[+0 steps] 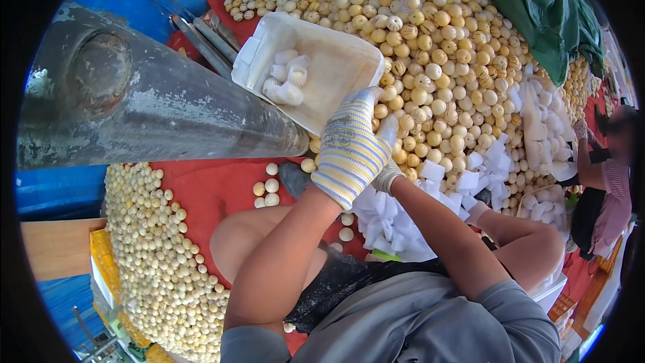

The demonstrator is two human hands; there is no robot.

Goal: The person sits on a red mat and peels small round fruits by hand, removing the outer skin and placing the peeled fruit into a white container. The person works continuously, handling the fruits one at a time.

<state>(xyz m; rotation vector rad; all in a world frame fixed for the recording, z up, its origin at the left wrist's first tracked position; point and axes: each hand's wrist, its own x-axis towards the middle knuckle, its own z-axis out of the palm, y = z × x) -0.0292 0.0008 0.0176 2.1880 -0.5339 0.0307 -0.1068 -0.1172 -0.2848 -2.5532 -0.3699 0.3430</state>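
Observation:
My left hand (352, 146), in a striped knitted glove, reaches over the near right edge of a white bin (342, 60). Its back faces me, its thumb points outward, and whatever lies under the palm is hidden. Just below and behind it is my right hand (387, 176), gloved too and mostly covered by the left. Inside the bin lie several pepino melons in white foam net sleeves (291, 78). A large heap of bare pepino melons (443, 60), cream to yellow with dark stripes, rises beyond my hands. Loose white foam net sleeves (393, 227) are piled between my legs.
A thick, scuffed metal pipe (176, 96) juts in from the left beside the bin. Another melon heap (156, 272) spreads on red cloth (201, 196) at lower left. Green tarpaulin (534, 10) drapes over the upper right. A co-worker (607, 186) sits at right near sleeved fruit (549, 116).

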